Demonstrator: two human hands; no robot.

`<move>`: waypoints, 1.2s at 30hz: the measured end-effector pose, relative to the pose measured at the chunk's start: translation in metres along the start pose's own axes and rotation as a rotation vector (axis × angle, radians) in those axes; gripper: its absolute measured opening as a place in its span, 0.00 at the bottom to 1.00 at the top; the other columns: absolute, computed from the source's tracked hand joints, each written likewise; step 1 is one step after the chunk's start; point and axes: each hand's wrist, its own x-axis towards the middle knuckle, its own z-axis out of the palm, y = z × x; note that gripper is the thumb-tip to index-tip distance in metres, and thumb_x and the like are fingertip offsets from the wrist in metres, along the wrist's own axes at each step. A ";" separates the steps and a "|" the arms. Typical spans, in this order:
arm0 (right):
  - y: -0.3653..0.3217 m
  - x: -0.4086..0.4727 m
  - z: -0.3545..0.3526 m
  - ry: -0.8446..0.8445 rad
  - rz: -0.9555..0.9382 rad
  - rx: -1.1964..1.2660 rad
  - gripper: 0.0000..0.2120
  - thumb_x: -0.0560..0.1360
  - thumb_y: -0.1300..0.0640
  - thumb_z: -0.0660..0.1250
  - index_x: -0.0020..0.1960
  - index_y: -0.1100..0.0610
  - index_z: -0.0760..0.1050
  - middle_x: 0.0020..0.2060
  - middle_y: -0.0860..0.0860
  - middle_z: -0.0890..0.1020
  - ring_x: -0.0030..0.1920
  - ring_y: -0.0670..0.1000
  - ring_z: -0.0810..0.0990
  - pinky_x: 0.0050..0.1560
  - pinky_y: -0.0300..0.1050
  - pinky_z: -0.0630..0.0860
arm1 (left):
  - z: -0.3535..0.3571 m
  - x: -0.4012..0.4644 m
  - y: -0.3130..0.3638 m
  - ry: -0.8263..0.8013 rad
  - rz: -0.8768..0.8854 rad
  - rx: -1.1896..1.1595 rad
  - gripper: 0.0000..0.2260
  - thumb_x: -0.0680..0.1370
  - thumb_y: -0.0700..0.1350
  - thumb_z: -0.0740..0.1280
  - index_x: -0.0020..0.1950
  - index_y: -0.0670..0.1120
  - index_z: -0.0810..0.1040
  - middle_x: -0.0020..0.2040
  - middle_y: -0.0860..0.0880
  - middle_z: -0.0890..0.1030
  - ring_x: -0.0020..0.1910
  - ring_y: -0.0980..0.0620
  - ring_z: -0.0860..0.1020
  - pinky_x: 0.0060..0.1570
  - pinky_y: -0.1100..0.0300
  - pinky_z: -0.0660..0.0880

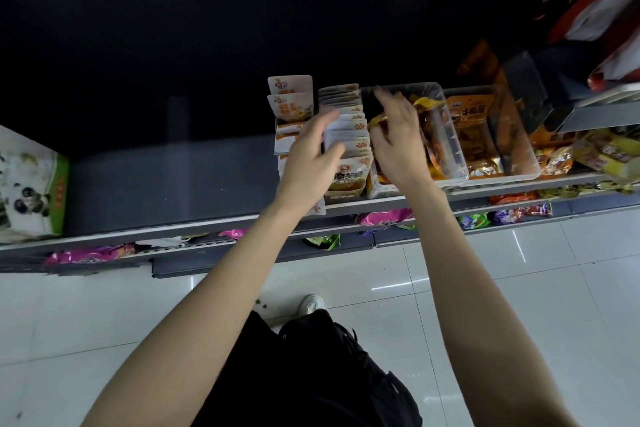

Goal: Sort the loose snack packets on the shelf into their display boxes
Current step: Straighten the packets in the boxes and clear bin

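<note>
Snack packets (346, 128), white with orange print, stand upright in a tight row inside a display box (343, 189) on the shelf (173, 180). The left hand (313, 152) holds this row from its left side: the fingers reach over the tops of the packets and the thumb lies against the nearer ones, so the hand grips the stack. The right hand (398, 135) is just to the right of the same row, above a clear plastic tray (453, 149). Its fingers are spread and a little bent; they are blurred, and I cannot tell if they hold anything. An orange packet (377, 121) shows between the two hands, touching the right thumb.

Left of the left hand, a second box (291, 104) with similar white packets stands close. Right of the right hand, the tray contains orange and yellow packets, and beyond it a second clear tray (512, 149) has more orange packets. Far to the left of both hands, a green and white carton (31, 191) stands on the shelf. Below the hands, pink and green packets (384, 218) lie on a lower shelf.
</note>
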 end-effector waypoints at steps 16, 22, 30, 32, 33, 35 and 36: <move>-0.042 -0.064 0.045 0.181 -0.437 -0.449 0.12 0.71 0.57 0.71 0.54 0.56 0.78 0.55 0.53 0.80 0.59 0.55 0.70 0.52 0.52 0.70 | -0.078 -0.013 -0.096 0.302 0.248 0.609 0.13 0.74 0.49 0.69 0.56 0.46 0.76 0.54 0.49 0.77 0.54 0.49 0.74 0.54 0.56 0.66; -0.052 0.000 0.056 -0.112 -0.402 -0.822 0.31 0.63 0.44 0.76 0.61 0.56 0.72 0.70 0.61 0.67 0.71 0.63 0.62 0.68 0.61 0.60 | -0.070 0.012 -0.096 0.208 0.302 0.771 0.17 0.70 0.56 0.72 0.52 0.47 0.75 0.52 0.49 0.76 0.52 0.48 0.74 0.53 0.54 0.67; -0.067 0.053 0.063 -0.222 -0.377 -0.689 0.19 0.74 0.59 0.65 0.65 0.59 0.72 0.73 0.60 0.62 0.74 0.61 0.57 0.73 0.57 0.54 | -0.075 0.017 -0.112 0.128 0.493 0.967 0.17 0.70 0.57 0.72 0.53 0.50 0.78 0.52 0.50 0.79 0.53 0.47 0.74 0.53 0.53 0.66; -0.067 0.057 0.069 -0.214 -0.390 -0.653 0.17 0.73 0.65 0.65 0.61 0.60 0.74 0.67 0.59 0.71 0.68 0.61 0.68 0.65 0.57 0.70 | -0.075 0.022 -0.111 0.022 0.467 1.038 0.20 0.72 0.59 0.69 0.59 0.50 0.77 0.57 0.51 0.78 0.58 0.48 0.72 0.56 0.54 0.63; -0.067 0.058 0.071 -0.176 -0.401 -0.630 0.15 0.70 0.67 0.68 0.56 0.60 0.77 0.60 0.59 0.76 0.61 0.61 0.74 0.53 0.53 0.77 | -0.074 0.026 -0.110 -0.008 0.448 1.068 0.21 0.73 0.59 0.68 0.62 0.51 0.75 0.59 0.51 0.77 0.60 0.48 0.71 0.57 0.55 0.62; -0.069 0.057 0.073 -0.134 -0.388 -0.613 0.12 0.67 0.67 0.72 0.49 0.59 0.78 0.49 0.56 0.80 0.49 0.59 0.80 0.36 0.44 0.75 | -0.072 0.032 -0.110 -0.025 0.436 1.099 0.21 0.75 0.58 0.66 0.64 0.51 0.74 0.61 0.52 0.76 0.61 0.49 0.70 0.58 0.56 0.61; -0.070 0.055 0.073 -0.139 -0.373 -0.607 0.10 0.69 0.66 0.71 0.50 0.58 0.78 0.48 0.56 0.80 0.47 0.59 0.81 0.34 0.43 0.72 | -0.071 0.034 -0.109 -0.027 0.446 1.086 0.19 0.76 0.57 0.65 0.64 0.51 0.74 0.61 0.52 0.77 0.60 0.49 0.71 0.58 0.56 0.62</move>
